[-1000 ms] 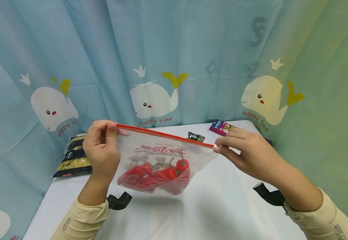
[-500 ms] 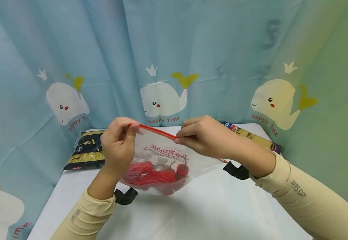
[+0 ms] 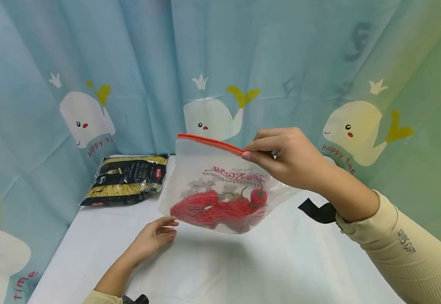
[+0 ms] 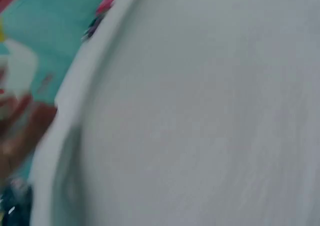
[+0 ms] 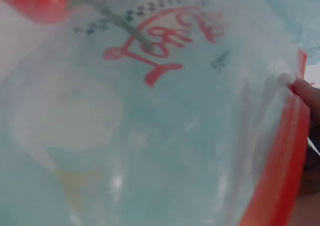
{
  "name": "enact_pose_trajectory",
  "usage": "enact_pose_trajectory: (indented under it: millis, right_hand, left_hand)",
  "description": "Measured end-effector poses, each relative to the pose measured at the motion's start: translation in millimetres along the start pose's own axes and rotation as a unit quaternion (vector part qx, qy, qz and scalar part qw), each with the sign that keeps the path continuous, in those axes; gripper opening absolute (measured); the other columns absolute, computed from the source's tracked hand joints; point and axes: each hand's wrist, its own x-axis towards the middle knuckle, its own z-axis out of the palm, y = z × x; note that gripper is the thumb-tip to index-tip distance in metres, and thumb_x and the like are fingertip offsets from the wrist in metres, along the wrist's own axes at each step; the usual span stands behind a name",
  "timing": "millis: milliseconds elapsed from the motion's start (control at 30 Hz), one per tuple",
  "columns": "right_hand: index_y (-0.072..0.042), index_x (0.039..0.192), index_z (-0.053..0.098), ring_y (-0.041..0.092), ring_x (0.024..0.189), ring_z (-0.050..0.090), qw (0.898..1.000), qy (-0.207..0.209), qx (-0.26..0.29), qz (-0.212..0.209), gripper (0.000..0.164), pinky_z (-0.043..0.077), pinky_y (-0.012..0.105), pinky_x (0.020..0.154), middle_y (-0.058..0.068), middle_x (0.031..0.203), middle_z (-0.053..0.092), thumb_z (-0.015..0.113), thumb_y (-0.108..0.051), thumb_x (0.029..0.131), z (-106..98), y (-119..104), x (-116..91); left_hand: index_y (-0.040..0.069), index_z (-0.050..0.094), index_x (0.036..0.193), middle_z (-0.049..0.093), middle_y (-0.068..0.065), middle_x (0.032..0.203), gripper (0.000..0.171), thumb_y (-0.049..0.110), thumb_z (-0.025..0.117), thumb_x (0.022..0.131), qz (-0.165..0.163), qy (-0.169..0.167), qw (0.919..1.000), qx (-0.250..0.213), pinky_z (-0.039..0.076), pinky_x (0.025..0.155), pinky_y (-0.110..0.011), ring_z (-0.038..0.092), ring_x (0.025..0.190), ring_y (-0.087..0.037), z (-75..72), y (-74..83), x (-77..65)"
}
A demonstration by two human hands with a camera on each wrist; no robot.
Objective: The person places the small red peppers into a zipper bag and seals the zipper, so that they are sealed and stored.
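Observation:
A clear zip bag (image 3: 201, 156) with a red zip strip hangs above the table in the head view. Inside it show several red peppers (image 3: 197, 207) with green stems, seen through the plastic. My right hand (image 3: 285, 154) pinches the strip between thumb and fingers near its middle; the right wrist view has the bag's printed side (image 5: 165, 126) close up. Below the bag's lower left corner is my left hand (image 3: 152, 240), fingers loosely bent and holding nothing. Whether its fingertips touch the bag I cannot tell. In the left wrist view that hand (image 4: 20, 131) is blurred.
A black and yellow pasta packet (image 3: 129, 179) lies at the table's back left. The white table (image 3: 205, 270) is backed by a blue whale-print curtain (image 3: 148, 84), which turns green on the right.
My left hand has let go of the zip strip and dropped to below the bag. The right hand first slid left along the strip, then rose a little, lifting the bag to the right.

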Motion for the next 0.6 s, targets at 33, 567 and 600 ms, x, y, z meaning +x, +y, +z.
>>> enact_pose_trajectory:
  millis: [33,567,600]
  right_hand:
    - [-0.011,0.091,0.079,0.002,0.059,0.045,1.000,0.006,-0.002,0.010,0.011,0.035,0.018,0.052,-0.016,0.073,0.055,0.076,-0.001,0.087,0.2,-1.3,0.1]
    - [0.009,0.115,0.069,0.011,0.079,0.061,0.827,0.053,0.228,0.511,0.041,0.054,0.026,0.073,0.001,0.093,0.069,0.066,-0.029,0.100,51.5,57.5,-125.9]
    - [0.010,0.118,0.067,0.010,0.079,0.061,0.807,0.053,0.246,0.535,0.042,0.054,0.027,0.075,0.001,0.094,0.069,0.066,-0.028,0.100,59.5,60.7,-139.1]
  left_hand:
    - [-0.008,0.039,0.147,0.051,-0.027,0.141,0.054,0.001,0.060,0.099,0.016,-0.041,0.9985,-0.032,0.053,0.094,-0.038,0.056,0.125,-0.039,4.3,-4.6,2.2]
    - [0.005,0.061,0.098,0.065,-0.002,0.086,0.011,0.014,0.058,0.103,0.027,0.022,0.9655,-0.258,0.058,0.068,-0.029,0.063,0.076,-0.010,16.1,15.1,14.8]
    - [0.003,0.060,0.097,0.062,-0.002,0.084,0.012,0.013,0.058,0.103,0.013,0.011,0.9681,-0.250,0.058,0.066,-0.028,0.062,0.073,-0.010,15.2,15.2,13.8]
